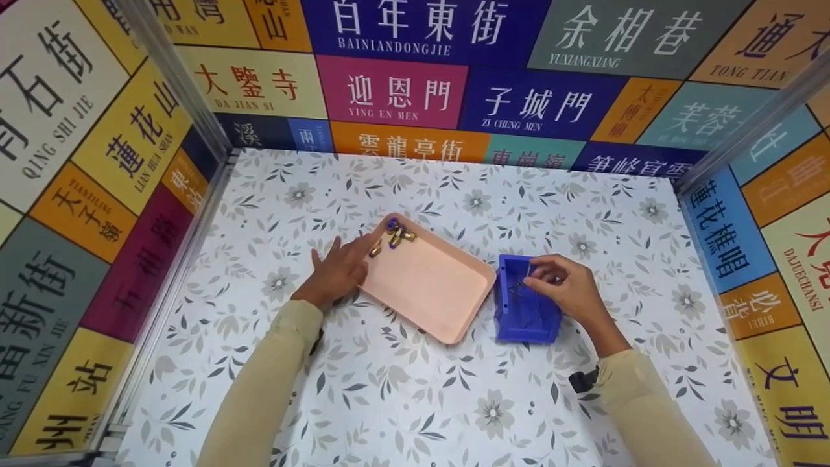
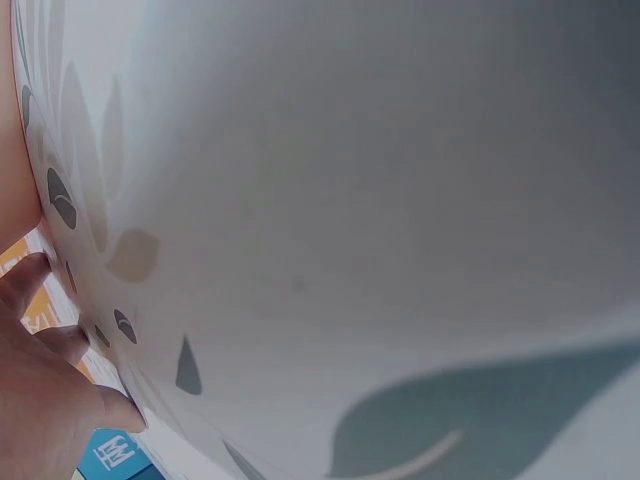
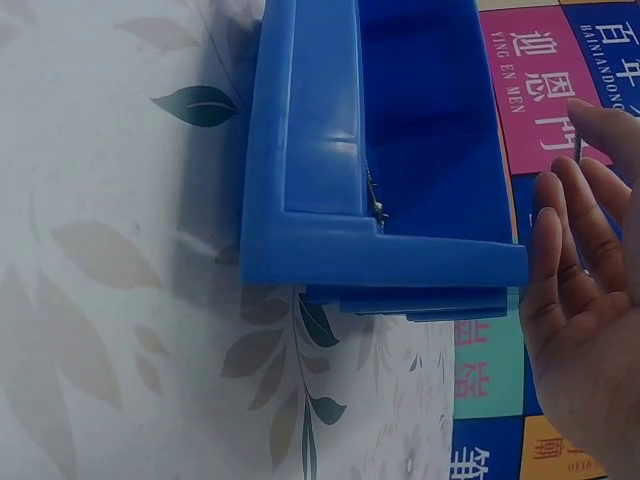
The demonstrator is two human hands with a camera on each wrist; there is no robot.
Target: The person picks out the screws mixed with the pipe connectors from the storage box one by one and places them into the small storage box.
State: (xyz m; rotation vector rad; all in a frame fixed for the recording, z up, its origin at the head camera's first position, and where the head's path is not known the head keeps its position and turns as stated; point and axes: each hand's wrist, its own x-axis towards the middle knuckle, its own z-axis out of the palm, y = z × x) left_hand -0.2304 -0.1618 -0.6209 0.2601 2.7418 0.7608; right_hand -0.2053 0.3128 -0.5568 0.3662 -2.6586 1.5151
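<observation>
My right hand (image 1: 565,285) is over the blue bin (image 1: 528,327), pinching a thin threaded screw (image 3: 578,148) between thumb and fingertips. Several more screws (image 1: 517,289) lie inside the bin; its front wall hides most of them in the right wrist view. At the upper left edge of the pink tray (image 1: 428,285), my left hand (image 1: 338,272) rests with its fingers spread and relaxed. Several small brass fittings (image 1: 402,235) with blue ends are gathered in the tray's far left corner, close to the left fingertips.
The tray's right corner comes up against the bin's left side. Both stand on a white tabletop (image 1: 389,415) with a leaf and flower pattern. Panels with printed street names (image 1: 389,91) rise at the back and along both sides.
</observation>
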